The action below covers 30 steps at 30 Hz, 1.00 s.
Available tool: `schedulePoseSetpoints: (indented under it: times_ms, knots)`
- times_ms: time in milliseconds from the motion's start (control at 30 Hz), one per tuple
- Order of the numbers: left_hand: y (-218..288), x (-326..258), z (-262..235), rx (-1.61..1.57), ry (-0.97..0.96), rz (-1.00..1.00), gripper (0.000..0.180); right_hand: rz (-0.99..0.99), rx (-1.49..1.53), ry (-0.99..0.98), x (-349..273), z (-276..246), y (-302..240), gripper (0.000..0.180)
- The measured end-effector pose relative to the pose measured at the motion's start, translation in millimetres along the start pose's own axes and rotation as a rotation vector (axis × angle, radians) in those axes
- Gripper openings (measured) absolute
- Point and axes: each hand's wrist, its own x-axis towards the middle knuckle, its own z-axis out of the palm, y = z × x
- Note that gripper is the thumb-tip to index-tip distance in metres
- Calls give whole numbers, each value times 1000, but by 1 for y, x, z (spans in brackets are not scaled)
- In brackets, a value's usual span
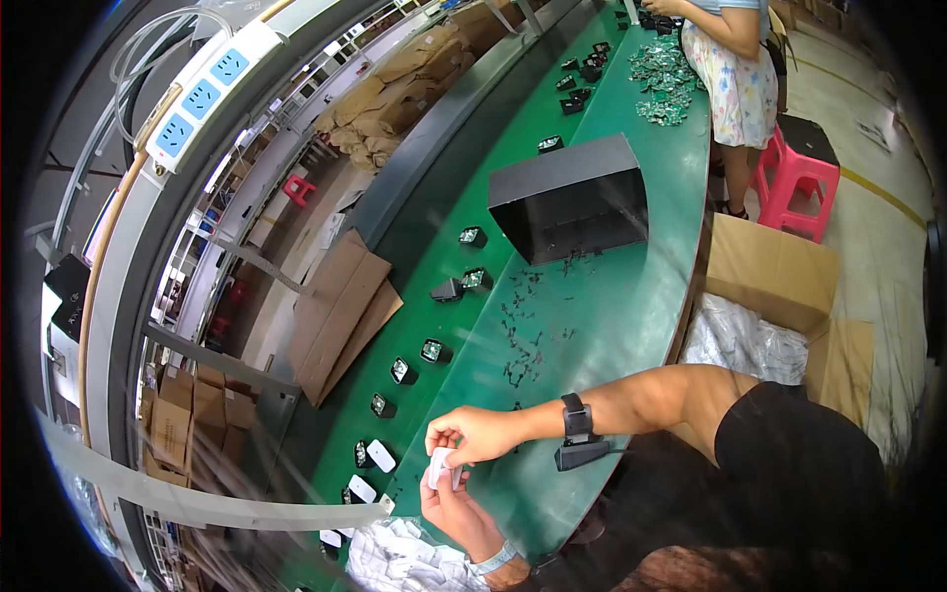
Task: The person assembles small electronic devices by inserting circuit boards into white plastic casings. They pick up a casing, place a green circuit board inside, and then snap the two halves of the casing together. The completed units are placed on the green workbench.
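Above the near part of the green bench (pixel 602 326), my left hand (pixel 456 511) and my right hand (pixel 476 434) meet around a small white plastic cover (pixel 441 466). Both are closed on it, thumbs and fingertips pinching, and the fingers hide part of the cover. A heap of similar white pieces (pixel 404 560) lies in clear plastic just below my left hand. Left of the hands, along the green strip, sit black housings, some with a white rounded cover (pixel 381 455) beside or on them. Farther up, open black housings (pixel 432 351) show green circuit boards inside.
Small black parts (pixel 523 345) are scattered on the bench before an open black bin (pixel 572 202). Beyond it lies a pile of circuit boards (pixel 663 79) near another person (pixel 730 69). An opened carton (pixel 769 271) and pink stool (pixel 797 178) stand right. A metal bar (pixel 247 503) crosses lower left.
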Motion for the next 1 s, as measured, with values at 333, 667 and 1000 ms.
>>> schedulePoseSetpoints:
  times_ms: [333, 667, 1000]
  knots:
    - [5, 4, -9, -19, -72, -56, 19, 60, 169, -85, 4, -2, 4, 31]
    - [3, 10, -12, -667, -65, -376, 29, -55, 341, -217, 8, -1, 1, 62]
    - [107, 86, -227, 367, 441, 318, 8, 68, 494, 70, 8, -9, -6, 64]
